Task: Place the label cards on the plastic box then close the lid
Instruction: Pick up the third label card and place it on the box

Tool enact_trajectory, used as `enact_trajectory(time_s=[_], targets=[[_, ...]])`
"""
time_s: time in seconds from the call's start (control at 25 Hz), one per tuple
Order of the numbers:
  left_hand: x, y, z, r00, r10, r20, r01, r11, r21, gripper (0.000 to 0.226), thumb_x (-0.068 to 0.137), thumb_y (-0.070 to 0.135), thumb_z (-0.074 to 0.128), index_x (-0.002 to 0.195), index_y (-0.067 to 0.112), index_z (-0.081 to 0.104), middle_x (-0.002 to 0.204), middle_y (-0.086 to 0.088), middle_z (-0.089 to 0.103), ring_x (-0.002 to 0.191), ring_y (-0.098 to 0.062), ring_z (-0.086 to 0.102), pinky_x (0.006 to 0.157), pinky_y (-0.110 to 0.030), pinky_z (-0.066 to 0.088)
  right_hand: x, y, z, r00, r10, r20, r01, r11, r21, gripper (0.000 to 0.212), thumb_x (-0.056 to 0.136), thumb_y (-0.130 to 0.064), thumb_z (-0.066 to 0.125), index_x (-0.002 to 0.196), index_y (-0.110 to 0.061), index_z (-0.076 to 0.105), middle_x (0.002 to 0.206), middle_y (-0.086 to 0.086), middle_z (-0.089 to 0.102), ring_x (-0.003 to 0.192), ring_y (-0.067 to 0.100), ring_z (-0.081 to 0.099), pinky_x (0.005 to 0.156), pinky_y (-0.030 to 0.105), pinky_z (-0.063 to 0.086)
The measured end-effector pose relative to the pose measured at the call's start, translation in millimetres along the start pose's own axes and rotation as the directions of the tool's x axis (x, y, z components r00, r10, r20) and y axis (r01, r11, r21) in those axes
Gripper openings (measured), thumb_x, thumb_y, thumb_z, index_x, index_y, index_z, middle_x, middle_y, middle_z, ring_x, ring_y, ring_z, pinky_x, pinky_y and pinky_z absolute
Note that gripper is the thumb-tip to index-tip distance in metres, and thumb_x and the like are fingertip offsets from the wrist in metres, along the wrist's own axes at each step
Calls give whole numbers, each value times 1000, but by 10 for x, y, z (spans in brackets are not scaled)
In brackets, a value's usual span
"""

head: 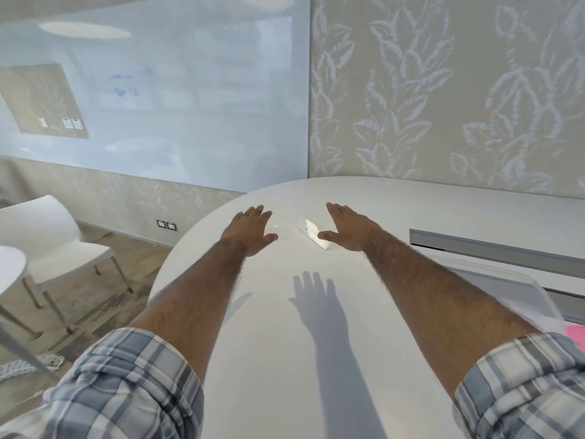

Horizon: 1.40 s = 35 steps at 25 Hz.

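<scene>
Both my arms reach out over a white oval table (285, 312). My left hand (251, 229) hovers palm down with fingers spread and nothing in it. My right hand (346, 228) is also flat and open, its thumb close to a small white label card (311, 232) with faint writing that lies on the table between the hands. I cannot tell whether the thumb touches the card. A clear plastic box or lid (519, 289) lies at the right, partly hidden behind my right forearm. Something pink (576, 335) shows at its near edge.
A grey slot (493, 245) runs along the table at the right. White chairs (53, 239) stand on the floor to the left, near the table's curved edge. A glass whiteboard (158, 90) and patterned wall close off the far side.
</scene>
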State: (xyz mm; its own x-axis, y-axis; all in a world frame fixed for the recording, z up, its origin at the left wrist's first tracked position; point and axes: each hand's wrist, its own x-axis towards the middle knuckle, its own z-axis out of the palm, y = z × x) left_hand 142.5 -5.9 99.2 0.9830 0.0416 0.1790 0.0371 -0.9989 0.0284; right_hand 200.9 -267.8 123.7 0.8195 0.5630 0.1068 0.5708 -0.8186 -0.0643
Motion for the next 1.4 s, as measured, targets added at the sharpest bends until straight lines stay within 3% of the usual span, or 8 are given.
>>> enact_trajectory(time_s=[0.32, 0.48, 0.68, 0.8, 1.0, 1.16, 1.32, 1.4], targets=[[150, -947, 278, 996, -67, 58, 68, 998, -19, 70, 99, 47, 52, 155, 13, 29, 163, -5, 26, 150, -23, 24, 118, -41, 28, 987, -603, 307, 999, -46, 16, 46, 999, -6, 83, 96, -55, 45, 157, -13, 5, 163, 7, 16, 149, 23, 17, 115, 46, 29], [356, -1272, 541, 983, -106, 153, 117, 991, -62, 67, 97, 46, 54, 154, 17, 31, 160, -1, 33, 144, -23, 35, 110, -45, 39, 1417, -739, 507, 998, -38, 52, 40, 999, -26, 81, 96, -50, 49, 156, -14, 8, 162, 7, 18, 149, 24, 18, 114, 47, 30], [664, -1531, 880, 967, -132, 216, 150, 986, -68, 57, 96, 50, 54, 139, 15, 49, 141, -4, 53, 129, -26, 51, 95, -42, 47, 1909, -834, 761, 990, -36, 134, 51, 993, -111, 78, 93, -39, 58, 156, -20, 15, 163, 8, 17, 149, 24, 17, 116, 45, 29], [803, -1622, 1035, 962, -143, 234, 170, 980, -101, 55, 93, 52, 58, 133, 14, 54, 133, -4, 58, 120, -26, 56, 83, -38, 46, 2127, -864, 925, 984, -17, 178, 45, 986, -160, 70, 92, -30, 58, 154, -21, 24, 159, 8, 25, 147, 24, 21, 114, 44, 30], [979, -1740, 1183, 961, -141, 239, 198, 952, -233, 59, 88, 46, 68, 139, 19, 54, 140, 0, 55, 126, -24, 53, 94, -39, 46, 2428, -932, 1170, 976, -11, 216, 58, 976, -211, 66, 90, -24, 58, 151, -21, 32, 153, 9, 34, 145, 25, 25, 112, 45, 33], [1067, -1820, 1267, 957, -132, 256, 202, 943, -265, 56, 80, 45, 75, 129, 20, 61, 127, 1, 62, 117, -24, 59, 88, -37, 50, 2611, -1009, 1355, 969, -1, 246, 56, 975, -215, 65, 88, -21, 58, 149, -22, 36, 150, 7, 39, 142, 25, 30, 111, 44, 34], [1103, -1826, 1309, 960, -132, 247, 192, 953, -233, 53, 74, 48, 78, 117, 18, 65, 113, 1, 64, 104, -25, 62, 73, -32, 46, 2773, -1056, 1445, 966, 25, 259, 29, 979, -202, 45, 83, -17, 60, 128, -17, 55, 129, 5, 60, 118, 27, 56, 98, 40, 45], [1117, -1804, 1326, 962, -131, 240, 188, 955, -231, 50, 75, 46, 78, 114, 18, 64, 110, 1, 64, 101, -25, 61, 71, -31, 43, 2811, -1078, 1457, 964, 27, 264, 25, 982, -189, 37, 83, -17, 63, 119, -13, 56, 120, 6, 63, 110, 28, 59, 92, 38, 48]])
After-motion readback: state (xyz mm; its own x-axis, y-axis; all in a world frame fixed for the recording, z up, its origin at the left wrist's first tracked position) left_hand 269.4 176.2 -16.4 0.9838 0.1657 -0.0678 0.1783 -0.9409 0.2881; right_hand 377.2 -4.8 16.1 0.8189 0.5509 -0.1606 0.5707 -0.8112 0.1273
